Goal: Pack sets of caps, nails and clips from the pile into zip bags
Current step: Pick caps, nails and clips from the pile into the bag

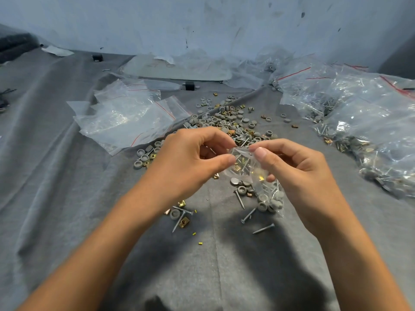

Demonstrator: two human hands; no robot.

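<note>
Your forearms reach forward over a grey cloth (67, 198) that covers the work surface. Nearest to you, two loose nails (263, 228) lie on the cloth, and to their left sits a small cluster with a grey cap (175, 214), a brass-coloured clip (184, 221) and crossed nails. Above these, your hands are close together, each clamped on the same zip bag (253, 176). Your left hand (190, 158) pinches the left edge of the bag's mouth between thumb and forefinger; your right hand (298, 171) pinches the right edge in the same manner. The bag hangs down from your fingers, with grey caps at its lower end and nails and clips above them. Just beyond your hands lies the pile (231, 124) of mixed caps, nails and clips, spread along a fold in the cloth. To the left of the pile lies a loose heap of empty zip bags (125, 117) with red seal lines. To the right, well apart from these, lie filled bags (370, 122) stacked against one another. A pale, scuffed wall (202, 23) closes the far side.
</note>
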